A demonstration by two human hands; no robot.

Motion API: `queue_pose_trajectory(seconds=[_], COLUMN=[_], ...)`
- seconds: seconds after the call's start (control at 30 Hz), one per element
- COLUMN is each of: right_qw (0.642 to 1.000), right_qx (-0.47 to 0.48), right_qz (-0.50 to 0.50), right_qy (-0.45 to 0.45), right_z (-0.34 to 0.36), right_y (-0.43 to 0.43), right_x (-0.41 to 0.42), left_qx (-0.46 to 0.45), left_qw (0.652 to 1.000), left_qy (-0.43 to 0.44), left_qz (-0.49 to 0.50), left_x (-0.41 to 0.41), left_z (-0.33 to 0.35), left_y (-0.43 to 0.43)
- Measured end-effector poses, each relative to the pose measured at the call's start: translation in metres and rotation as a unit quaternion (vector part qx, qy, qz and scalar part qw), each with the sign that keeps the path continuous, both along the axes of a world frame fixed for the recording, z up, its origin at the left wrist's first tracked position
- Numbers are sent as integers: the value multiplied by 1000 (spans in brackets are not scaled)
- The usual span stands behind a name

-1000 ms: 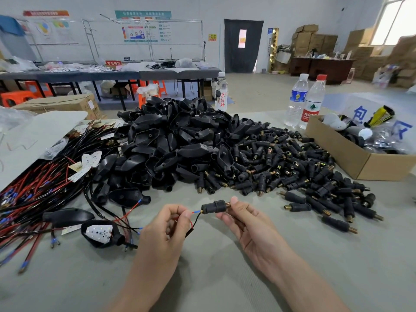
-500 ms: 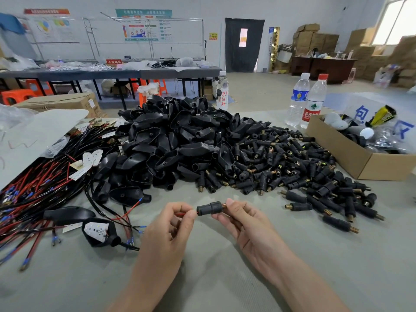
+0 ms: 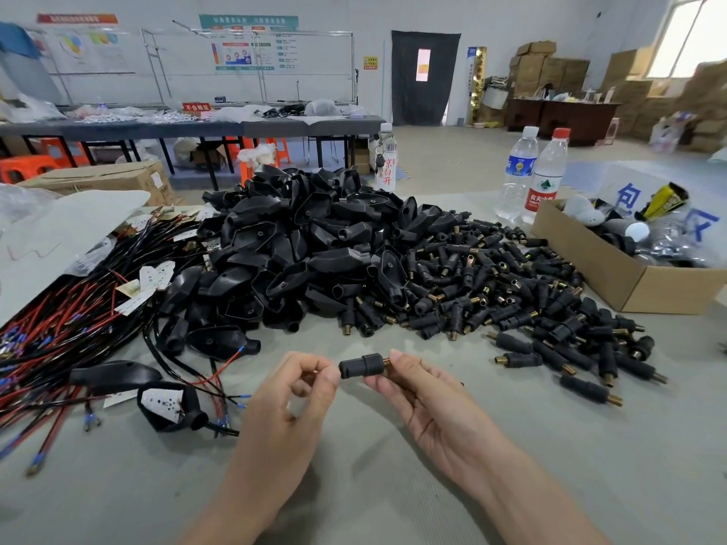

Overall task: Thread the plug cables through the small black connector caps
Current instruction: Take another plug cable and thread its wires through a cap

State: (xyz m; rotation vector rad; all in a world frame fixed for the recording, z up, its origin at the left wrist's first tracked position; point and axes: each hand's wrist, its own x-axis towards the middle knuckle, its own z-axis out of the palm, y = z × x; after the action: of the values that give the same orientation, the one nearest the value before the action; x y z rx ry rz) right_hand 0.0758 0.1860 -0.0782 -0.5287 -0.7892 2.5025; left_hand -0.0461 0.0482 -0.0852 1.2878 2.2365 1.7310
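Black and stubby, a single connector cap sits in the air just above the near middle of the grey surface, lying roughly level between two hands. The right hand grips it by the end with the brass thread, thumb tip on top and fingers curled beneath. The left hand meets the plain end, thumb and forefinger closed in a narrow pinch against it, the other fingers curled into the palm. Whether a cable runs between those fingertips cannot be told.

Behind the hands, a tall heap of black plug housings fills the middle of the surface, and a wide spread of loose connector caps runs from it toward the right edge. A tangle of red and black cables lies along the left edge. Near it, just left of the left hand, one open plug housing with a white board inside rests with its wires trailing. A cardboard box stands at the right edge, and two water bottles stand touching each other beside its far corner.
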Motion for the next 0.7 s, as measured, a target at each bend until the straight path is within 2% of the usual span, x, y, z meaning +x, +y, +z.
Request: queue_pose_trajectory(seconds=[0.23,0.53,0.7], right_qw=[1000,1000,1000], right_qx=[2,16,15], right_qz=[0,5,-10], right_qy=[-5,-12,-18], right_z=[-2,-3,-4], right_y=[2,0,-2], right_x=[0,0,-6], left_qx=[35,5,37], left_qw=[991,996,985], left_qy=[-97,-70,-148], left_qz=[-84,-61,-74], left_x=[7,6,5], left_z=[6,5,7], left_y=[0,-1,2])
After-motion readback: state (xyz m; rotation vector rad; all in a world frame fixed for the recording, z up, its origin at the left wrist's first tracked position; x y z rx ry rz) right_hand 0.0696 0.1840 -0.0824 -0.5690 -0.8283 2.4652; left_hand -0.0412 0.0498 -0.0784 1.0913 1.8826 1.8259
